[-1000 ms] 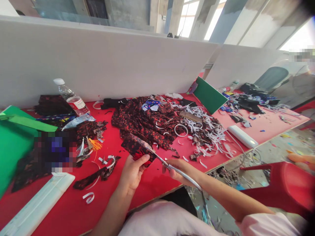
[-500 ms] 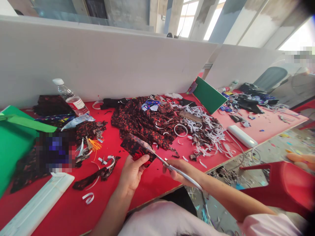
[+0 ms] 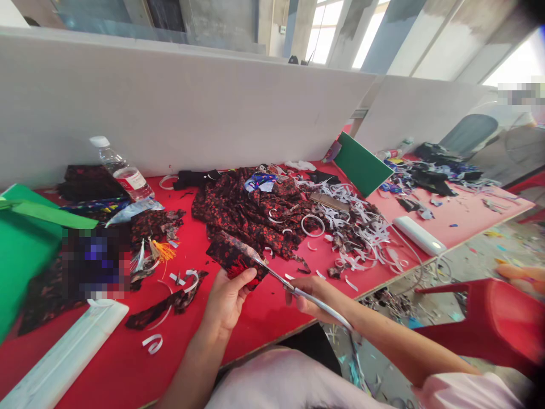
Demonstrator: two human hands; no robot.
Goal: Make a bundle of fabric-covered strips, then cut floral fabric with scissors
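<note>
My left hand (image 3: pixel 230 298) pinches a dark, red-flowered cloth piece (image 3: pixel 225 255) with the thumb on top, beside bright red threads on it. Closed around a slim metal-bladed tool (image 3: pixel 279 277), my right hand (image 3: pixel 313 295) is just to the right. The tool looks like scissors, but fingers hide part of it. Its tip meets the right end of the cloth's pale upper edge. A white curved length (image 3: pixel 326 309) runs back from the tool beneath the right wrist. Behind both hands lies a heap of the same flowered cloth (image 3: pixel 242 210).
White strip offcuts (image 3: pixel 366 227) pile up at right, near a green board (image 3: pixel 364 165). A water bottle (image 3: pixel 128 173) stands at back left, above orange and white tassels (image 3: pixel 162 250). A long white bar (image 3: pixel 72 352) lies front left. A red stool (image 3: pixel 502 324) stands at right.
Both hands keep nearly the same place and grip. The cloth and the tool tip have shifted very slightly left.
</note>
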